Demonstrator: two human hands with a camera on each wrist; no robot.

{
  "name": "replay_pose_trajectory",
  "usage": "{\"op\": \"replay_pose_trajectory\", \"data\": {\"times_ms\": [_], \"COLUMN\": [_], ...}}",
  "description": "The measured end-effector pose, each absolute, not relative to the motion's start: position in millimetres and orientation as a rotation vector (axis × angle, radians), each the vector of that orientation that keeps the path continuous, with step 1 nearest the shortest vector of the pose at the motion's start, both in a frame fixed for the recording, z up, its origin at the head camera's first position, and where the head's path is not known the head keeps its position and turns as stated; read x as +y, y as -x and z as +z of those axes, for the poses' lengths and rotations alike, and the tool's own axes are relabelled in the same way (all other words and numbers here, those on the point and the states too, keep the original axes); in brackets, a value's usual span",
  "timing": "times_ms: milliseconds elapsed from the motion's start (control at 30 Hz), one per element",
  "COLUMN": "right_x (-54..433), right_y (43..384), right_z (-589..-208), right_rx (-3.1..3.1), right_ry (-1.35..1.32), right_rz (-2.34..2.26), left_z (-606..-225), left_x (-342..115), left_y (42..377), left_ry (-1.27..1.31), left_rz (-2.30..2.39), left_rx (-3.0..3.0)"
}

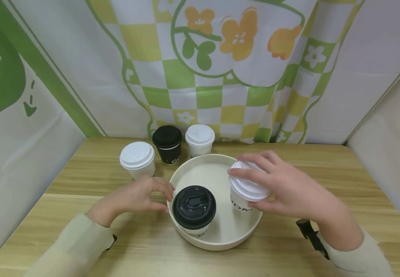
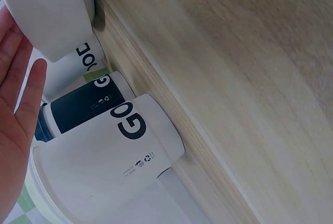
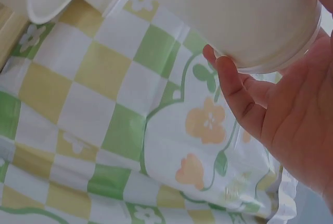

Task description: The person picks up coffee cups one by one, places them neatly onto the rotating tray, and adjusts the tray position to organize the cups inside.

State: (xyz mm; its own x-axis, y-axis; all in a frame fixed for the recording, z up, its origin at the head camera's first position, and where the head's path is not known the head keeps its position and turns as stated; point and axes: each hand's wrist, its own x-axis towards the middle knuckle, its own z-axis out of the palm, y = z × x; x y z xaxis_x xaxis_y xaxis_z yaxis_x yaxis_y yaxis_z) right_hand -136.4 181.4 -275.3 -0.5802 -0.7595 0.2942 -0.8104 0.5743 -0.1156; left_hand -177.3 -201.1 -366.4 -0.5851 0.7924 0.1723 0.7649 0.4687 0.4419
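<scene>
My right hand (image 1: 286, 184) grips a white paper cup (image 1: 242, 202) by its white lid, over the right side of a round cream tray (image 1: 217, 246). In the right wrist view the fingers (image 3: 242, 96) curl about the lid end of this cup (image 3: 250, 21). Whether its base touches the tray is hidden. A cup with a black lid (image 1: 194, 207) stands in the tray's left front. Beside it, my left hand (image 1: 134, 198) has its fingertips at the tray's left rim, thumb and fingers apart and loosely bent.
Behind the tray stand a white-lidded cup (image 1: 137, 157) at left, a black cup (image 1: 168, 144) and another white-lidded cup (image 1: 200, 140). All are on the wooden table (image 1: 324, 173). A patterned cloth (image 1: 213, 96) hangs at the table's back edge.
</scene>
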Motion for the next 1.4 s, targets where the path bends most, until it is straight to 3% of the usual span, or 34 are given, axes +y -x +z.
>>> {"op": "replay_pose_trajectory", "data": {"times_ms": [1400], "right_x": [163.4], "right_y": [118.2], "right_z": [-311.9], "right_rx": [-2.498], "right_ry": [-1.508], "right_rz": [0.325], "left_z": [-367.7], "left_x": [-201.6], "left_y": [176.8], "left_ry": [-1.375], "left_rz": [0.781], "left_rx": [2.643]}}
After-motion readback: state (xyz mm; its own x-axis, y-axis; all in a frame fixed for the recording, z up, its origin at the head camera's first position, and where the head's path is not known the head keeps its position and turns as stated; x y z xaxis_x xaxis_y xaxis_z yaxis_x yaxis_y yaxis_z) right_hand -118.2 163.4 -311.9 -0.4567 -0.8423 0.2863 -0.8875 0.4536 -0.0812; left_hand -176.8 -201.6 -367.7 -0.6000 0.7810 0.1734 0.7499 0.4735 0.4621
